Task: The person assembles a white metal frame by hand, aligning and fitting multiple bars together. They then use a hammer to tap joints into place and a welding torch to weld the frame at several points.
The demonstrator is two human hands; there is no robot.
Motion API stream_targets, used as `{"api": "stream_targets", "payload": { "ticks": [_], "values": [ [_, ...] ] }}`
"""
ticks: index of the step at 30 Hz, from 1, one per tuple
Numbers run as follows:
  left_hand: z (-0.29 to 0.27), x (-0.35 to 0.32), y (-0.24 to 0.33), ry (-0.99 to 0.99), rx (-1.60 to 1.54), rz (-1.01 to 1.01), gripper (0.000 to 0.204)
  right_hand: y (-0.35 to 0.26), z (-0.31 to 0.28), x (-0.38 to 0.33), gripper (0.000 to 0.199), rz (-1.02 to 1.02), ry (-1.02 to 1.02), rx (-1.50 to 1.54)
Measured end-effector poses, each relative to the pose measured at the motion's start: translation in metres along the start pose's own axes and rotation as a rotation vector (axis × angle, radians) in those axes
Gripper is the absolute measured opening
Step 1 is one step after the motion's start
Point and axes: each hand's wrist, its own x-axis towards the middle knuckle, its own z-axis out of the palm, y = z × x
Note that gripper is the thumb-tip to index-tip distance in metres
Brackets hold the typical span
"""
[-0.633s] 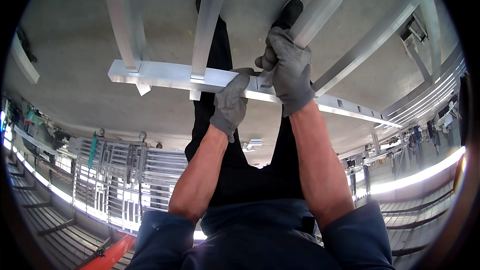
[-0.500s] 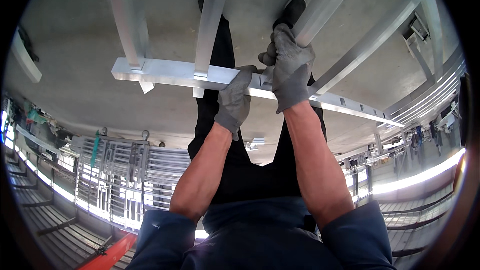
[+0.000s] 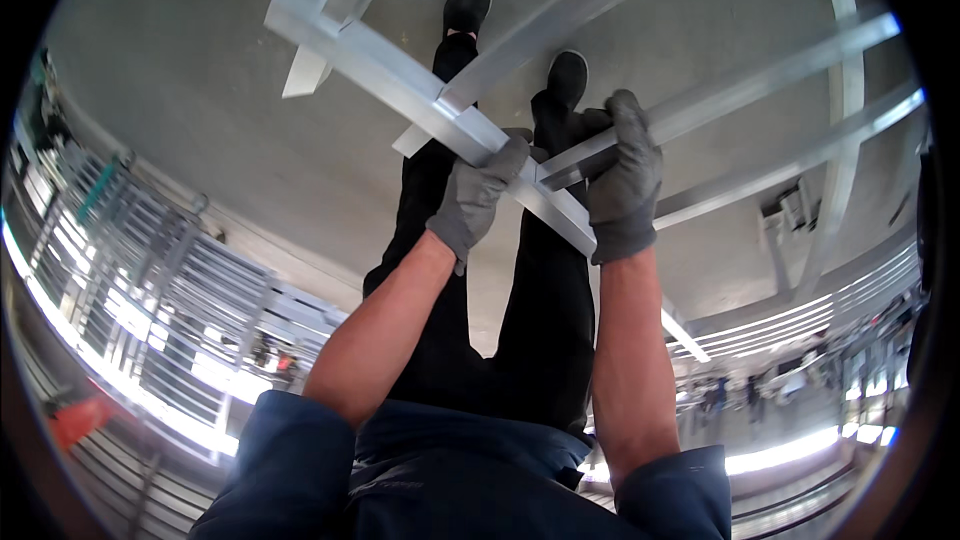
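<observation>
A long silver metal rail (image 3: 400, 80) slants across in front of me, with several square metal bars meeting it crosswise. My left hand (image 3: 482, 190), in a grey glove, is closed round the rail near its middle. To its right, my gloved right hand (image 3: 625, 175) is wrapped round one metal bar (image 3: 720, 105) close to where that bar meets the rail. Left of my hands, another metal bar (image 3: 540, 40) crosses the rail, and its short end sticks out on my side. The fingertips of my left hand are hidden behind the rail.
Below the frame lies a grey concrete floor (image 3: 230, 120), with my black shoes (image 3: 568, 78) on it. A rack of metal bars (image 3: 170, 280) stands at the left. Something red (image 3: 80, 420) shows at lower left. Metal parts (image 3: 790, 210) lie on the floor at the right.
The rail now slants more steeply, its left end farther from me and its right end nearer. My right hand appears lower and farther right, on the bar beside the rail. My left hand keeps its grip.
</observation>
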Motion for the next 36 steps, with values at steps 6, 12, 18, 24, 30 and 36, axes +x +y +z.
{"api": "stream_targets", "payload": {
  "ticks": [6,12,18,24,30,36],
  "values": [
    [0.056,-0.039,-0.063,0.011,-0.167,0.059,0.065,-0.009,0.006,0.008,0.042,-0.078,0.149,0.121],
    [0.066,-0.017,-0.076,-0.051,-0.521,-0.002,0.057,0.005,0.011,0.019,0.023,-0.057,0.101,0.188],
    [0.081,-0.006,-0.068,-0.022,-0.562,0.001,0.048,-0.008,0.031,0.023,0.029,-0.196,0.300,-0.049],
    [0.083,-0.003,-0.067,0.031,-0.462,0.067,0.035,-0.033,0.000,0.041,0.031,-0.130,0.174,-0.165],
    [0.106,0.005,-0.082,0.158,-0.457,0.214,0.033,-0.014,0.002,0.038,0.022,-0.221,0.150,-0.468],
    [0.089,-0.001,-0.089,0.070,-0.470,0.181,0.034,0.005,0.001,0.024,0.039,-0.199,0.016,-0.498]
  ]
}}
